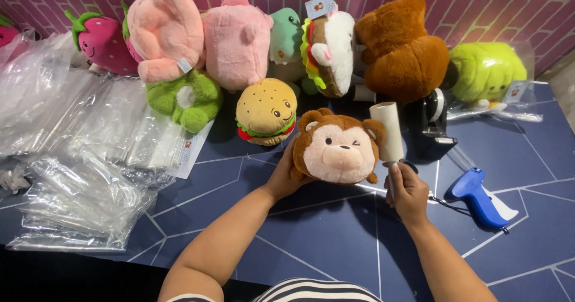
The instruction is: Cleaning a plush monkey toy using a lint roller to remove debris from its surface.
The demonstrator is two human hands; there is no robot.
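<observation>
Left hand: your left hand (283,179) reaches in from below, forearm angled up and to the right, palm cupped against the monkey plush's left side, fingers (291,171) grasping it.
Right hand: your right hand (408,191) is raised with the wrist bent, fingers (395,176) clenched around the handle of a lint roller (387,131), which stands nearly upright, its roll touching the plush's right ear.
Monkey plush: the brown monkey plush (339,147) sits on the blue table (323,236), face towards you, between your two hands.
Behind it: a burger plush (266,111) just beside it, then a row of plush toys against the wall.
Right side: a blue tagging gun (476,197) lies near your right hand.
Left side: clear plastic bags (78,152) are piled well apart.
</observation>
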